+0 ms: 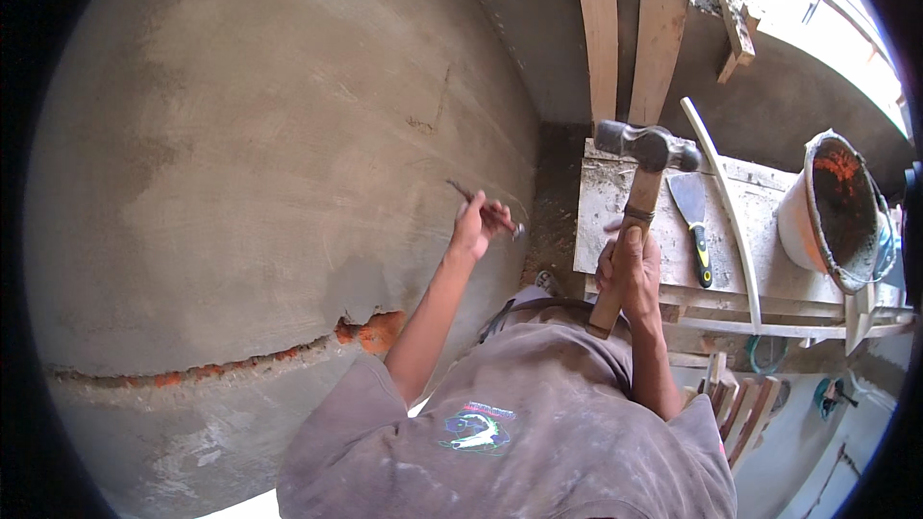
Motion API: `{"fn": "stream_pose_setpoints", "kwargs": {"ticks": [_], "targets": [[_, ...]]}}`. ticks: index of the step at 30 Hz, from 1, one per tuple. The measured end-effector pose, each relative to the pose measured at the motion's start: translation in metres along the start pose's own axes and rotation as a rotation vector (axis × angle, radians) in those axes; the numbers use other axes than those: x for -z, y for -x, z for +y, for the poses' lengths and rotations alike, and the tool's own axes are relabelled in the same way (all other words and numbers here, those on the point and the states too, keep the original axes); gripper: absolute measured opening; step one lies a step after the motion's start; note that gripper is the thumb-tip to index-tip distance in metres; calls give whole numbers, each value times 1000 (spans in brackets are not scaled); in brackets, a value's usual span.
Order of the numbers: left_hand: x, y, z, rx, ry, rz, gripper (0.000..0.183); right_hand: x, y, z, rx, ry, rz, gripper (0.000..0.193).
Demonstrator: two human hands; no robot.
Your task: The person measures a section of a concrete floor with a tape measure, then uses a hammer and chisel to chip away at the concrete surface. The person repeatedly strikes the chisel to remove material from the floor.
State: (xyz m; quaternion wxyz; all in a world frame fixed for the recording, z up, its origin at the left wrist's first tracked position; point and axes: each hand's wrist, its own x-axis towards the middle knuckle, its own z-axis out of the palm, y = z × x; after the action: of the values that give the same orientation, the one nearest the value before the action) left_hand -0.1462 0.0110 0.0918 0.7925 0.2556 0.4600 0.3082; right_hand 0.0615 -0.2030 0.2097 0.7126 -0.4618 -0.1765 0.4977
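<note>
My left hand (478,227) is closed around a chisel (461,190), a thin metal bar whose tip reaches toward the grey plastered wall (269,173). Its rounded butt end pokes out below the fingers. My right hand (632,271) grips a hammer (646,146) by its wooden handle, head up, in front of my body. Chisel and hammer are well apart. Low on the wall to the left runs a rough chipped groove (212,368), ending in a wider hollow of exposed orange brick (382,331) beside my left forearm.
At right stands a plaster-spattered wooden platform (601,197). On it lie a putty knife (700,250) with a black-and-yellow handle, a curved pale strip (723,183) and a mortar-caked bucket (796,229). Long planks (659,34) lean at the back. Stacked wood (750,413) sits below right.
</note>
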Motion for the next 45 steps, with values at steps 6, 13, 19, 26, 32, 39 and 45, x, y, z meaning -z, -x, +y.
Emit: {"fn": "stream_pose_setpoints", "kwargs": {"ticks": [6, 13, 19, 26, 32, 39, 45], "targets": [[-65, -46, 62, -191, 524, -119, 27, 7, 7, 36, -153, 215, 75, 42], [-91, -72, 106, -213, 689, -80, 32, -14, -1, 33, -13, 380, 83, 42], [-94, -81, 112, -285, 719, -17, 32, -11, -20, 23, 24, 359, 33, 44], [-109, -86, 117, -366, 756, 66, 33, 7, -44, -3, 78, 218, 113, 45], [-115, -90, 130, -350, 805, 104, 37, 1, -75, -60, 620, -322, 298, 53], [-113, -91, 136, -288, 738, 188, 40, -64, -109, 68, -197, 50, -120, 27], [-115, -92, 139, -279, 752, 197, 42, -40, -96, 45, 121, -6, 5, 27]]}}
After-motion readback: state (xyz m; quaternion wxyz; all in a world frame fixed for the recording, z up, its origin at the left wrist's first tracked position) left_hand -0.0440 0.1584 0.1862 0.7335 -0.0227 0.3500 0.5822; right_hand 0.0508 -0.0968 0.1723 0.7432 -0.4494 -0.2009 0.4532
